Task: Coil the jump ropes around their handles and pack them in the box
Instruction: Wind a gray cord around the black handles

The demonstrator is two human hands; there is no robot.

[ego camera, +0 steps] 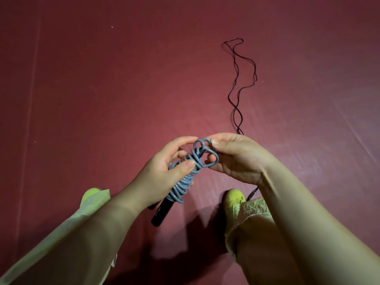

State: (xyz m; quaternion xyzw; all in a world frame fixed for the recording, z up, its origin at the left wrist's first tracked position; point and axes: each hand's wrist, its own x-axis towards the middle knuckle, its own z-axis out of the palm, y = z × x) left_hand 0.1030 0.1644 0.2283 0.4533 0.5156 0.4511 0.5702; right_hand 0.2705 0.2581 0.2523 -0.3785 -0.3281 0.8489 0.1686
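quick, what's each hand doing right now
Left hand: grips the coiled grey rope on its handles.
Right hand: pinches the rope's last loop.

A single head-worn wide-angle view looks steeply down and forward from just above the person's own arms. The hands sit close at centre frame, the knees and shoes fill the near edge, and the maroon floor stretches far ahead.
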